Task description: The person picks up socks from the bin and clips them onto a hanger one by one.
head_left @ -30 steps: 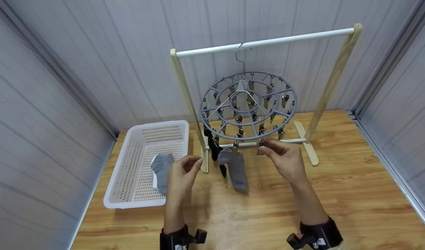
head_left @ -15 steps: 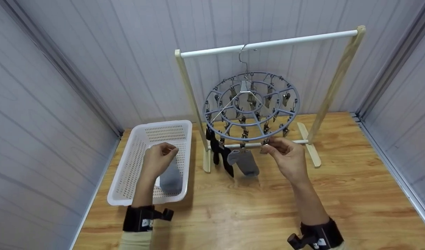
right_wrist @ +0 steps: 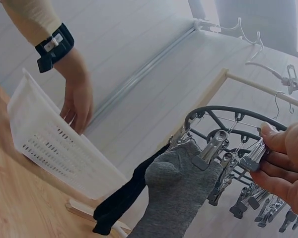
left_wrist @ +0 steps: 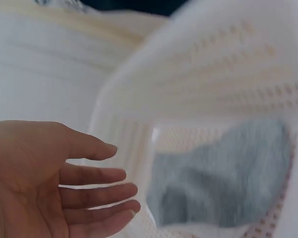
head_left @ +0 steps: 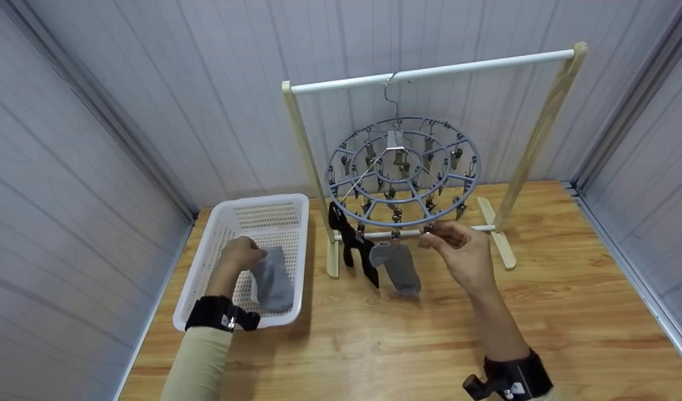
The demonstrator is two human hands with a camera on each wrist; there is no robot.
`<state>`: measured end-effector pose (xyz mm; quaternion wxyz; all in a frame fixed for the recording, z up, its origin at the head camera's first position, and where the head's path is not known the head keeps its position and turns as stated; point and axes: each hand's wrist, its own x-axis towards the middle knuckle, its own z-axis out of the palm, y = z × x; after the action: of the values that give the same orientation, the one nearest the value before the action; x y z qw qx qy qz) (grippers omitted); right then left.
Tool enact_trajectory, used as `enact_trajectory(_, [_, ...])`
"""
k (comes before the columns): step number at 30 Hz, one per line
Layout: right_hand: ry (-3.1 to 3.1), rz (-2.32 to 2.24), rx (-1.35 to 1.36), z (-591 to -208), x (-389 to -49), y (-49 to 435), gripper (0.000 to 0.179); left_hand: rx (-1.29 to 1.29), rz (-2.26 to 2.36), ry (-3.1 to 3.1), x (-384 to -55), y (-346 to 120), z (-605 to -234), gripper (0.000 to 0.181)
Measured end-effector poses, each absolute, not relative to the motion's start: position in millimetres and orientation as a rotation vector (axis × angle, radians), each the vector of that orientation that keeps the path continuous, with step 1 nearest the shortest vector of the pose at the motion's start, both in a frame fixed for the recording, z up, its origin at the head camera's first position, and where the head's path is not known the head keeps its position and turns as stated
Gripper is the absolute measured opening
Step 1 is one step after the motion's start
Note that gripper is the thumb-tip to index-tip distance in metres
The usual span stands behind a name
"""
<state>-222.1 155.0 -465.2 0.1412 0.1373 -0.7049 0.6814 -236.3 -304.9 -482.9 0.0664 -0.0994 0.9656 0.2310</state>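
My left hand (head_left: 240, 255) reaches into the white basket (head_left: 186, 295), its fingers straight in the left wrist view. Close to the fingertips lies a grey sock (head_left: 274, 281) on the basket floor, with a white piece partly under it. My right hand (head_left: 462, 250) pinches a metal clip (right_wrist: 253, 154) at the front rim of the round hanger (head_left: 369, 221). Nothing hangs from that clip. Beside it, another clip (right_wrist: 212, 148) holds a grey sock (head_left: 399, 267) by its top edge. Black socks (head_left: 359, 245) dangle just left of that one.
The hanger hooks over the white bar (head_left: 486, 65) of a wooden-legged stand (head_left: 533, 145). Several more metal clips hang around its rings. Pale panel walls (head_left: 96, 167) enclose the wooden floor (head_left: 569, 312) on the left, back and right.
My left hand has moved left and down from near the hanging socks into the basket. The right hand stays on its clip. The hanging grey and black socks have swung a little.
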Motion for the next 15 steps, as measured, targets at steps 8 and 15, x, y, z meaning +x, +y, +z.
enact_trajectory(8, [-2.009,1.964,0.419,-465.8,-223.4,155.3,0.021,-0.422,0.792,2.715,-248.5,-309.7,-491.4,0.054])
enact_trajectory(15, [-2.008,1.986,0.420,-464.2,-223.6,154.1,0.019,-0.566,0.939,2.575,-252.6,-311.0,-497.3,0.069])
